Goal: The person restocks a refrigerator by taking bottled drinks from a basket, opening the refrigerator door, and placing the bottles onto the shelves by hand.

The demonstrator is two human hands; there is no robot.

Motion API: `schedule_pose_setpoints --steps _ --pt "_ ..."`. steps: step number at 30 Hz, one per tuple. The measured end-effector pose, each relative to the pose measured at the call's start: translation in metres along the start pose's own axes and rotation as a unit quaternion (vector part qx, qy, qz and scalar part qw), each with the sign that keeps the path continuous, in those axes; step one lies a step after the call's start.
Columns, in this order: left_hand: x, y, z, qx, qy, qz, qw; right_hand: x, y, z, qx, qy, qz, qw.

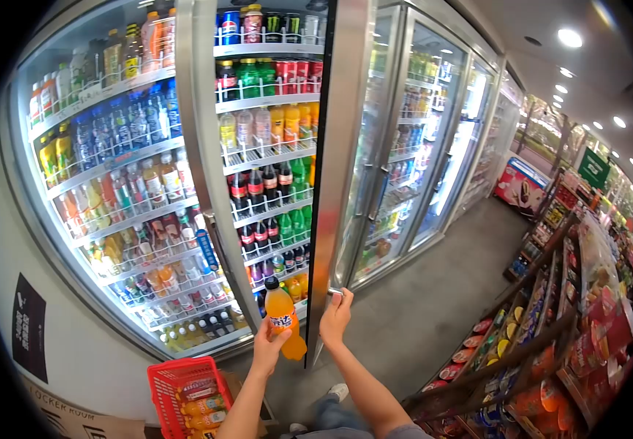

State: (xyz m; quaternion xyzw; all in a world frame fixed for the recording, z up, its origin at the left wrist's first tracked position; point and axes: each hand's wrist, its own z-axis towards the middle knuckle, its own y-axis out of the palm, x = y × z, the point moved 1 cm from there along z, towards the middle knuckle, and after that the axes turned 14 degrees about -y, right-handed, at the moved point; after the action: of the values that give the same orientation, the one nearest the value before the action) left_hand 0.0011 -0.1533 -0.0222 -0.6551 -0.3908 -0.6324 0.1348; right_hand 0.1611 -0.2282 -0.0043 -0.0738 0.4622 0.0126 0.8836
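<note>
My left hand (269, 347) is wrapped round an orange soda bottle (283, 316) with a dark cap, held upright in front of the cooler shelves. My right hand (336, 319) grips the metal handle (336, 291) of a cooler door (337, 161), which stands swung open. Behind the bottle, the opened cooler section shows shelves with cans, cola bottles (255, 187), green bottles (299, 172) and orange bottles (285, 123). A red shopping basket (157, 399) stands low at the left, with several orange bottles and a packet inside.
To the left is a closed glass cooler door (111, 168) with rows of drinks behind it. More glass-door coolers (422, 132) run along the wall to the right. Snack shelves (521, 336) line the right side of the grey floor (411, 300). A chest freezer (520, 184) stands far back.
</note>
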Motion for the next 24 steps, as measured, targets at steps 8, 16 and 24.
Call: schedule_pose_setpoints --steps 8,16,24 --pt "-0.016 0.082 0.032 -0.129 -0.031 0.008 0.991 0.049 -0.099 0.03 0.142 0.043 0.007 0.989" --pt "-0.019 0.124 0.055 -0.203 -0.047 -0.006 0.978 0.055 -0.191 0.089 0.351 0.008 -0.111 0.93" --pt "-0.002 0.144 0.108 -0.183 -0.031 0.02 0.982 0.019 -0.121 0.096 0.055 -0.143 -0.003 0.988"
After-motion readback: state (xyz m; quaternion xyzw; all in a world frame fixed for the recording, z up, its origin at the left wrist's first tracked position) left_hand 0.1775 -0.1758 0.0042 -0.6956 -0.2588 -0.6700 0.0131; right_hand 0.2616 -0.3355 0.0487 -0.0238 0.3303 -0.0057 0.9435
